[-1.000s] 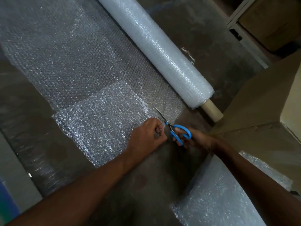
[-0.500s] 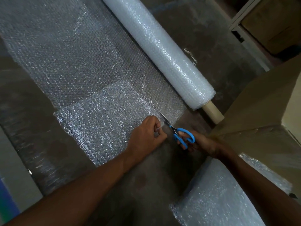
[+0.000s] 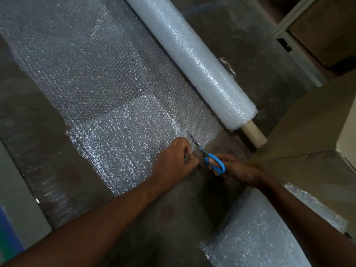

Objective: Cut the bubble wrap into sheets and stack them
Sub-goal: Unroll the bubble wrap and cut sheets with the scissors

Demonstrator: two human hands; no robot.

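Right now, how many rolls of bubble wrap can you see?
1. The roll lies diagonally on the floor beyond the scissors, partly unrolled. Others may be out of view.

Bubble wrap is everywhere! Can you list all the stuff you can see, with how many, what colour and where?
bubble wrap roll: one, white, lying across the top on a tan core.
unrolled bubble wrap: one length, clear, spread on the floor left of the roll.
thicker bubble wrap piece: one, clear, on the near part of the unrolled length.
cut sheets: a pile, clear, bottom right; number unclear.
scissors: one pair, blue handles, at the wrap's near edge.
cardboard box: one, brown, right side.
floor: dark grey.
left hand: pinches the wrap's edge.
right hand: grip on the scissors.
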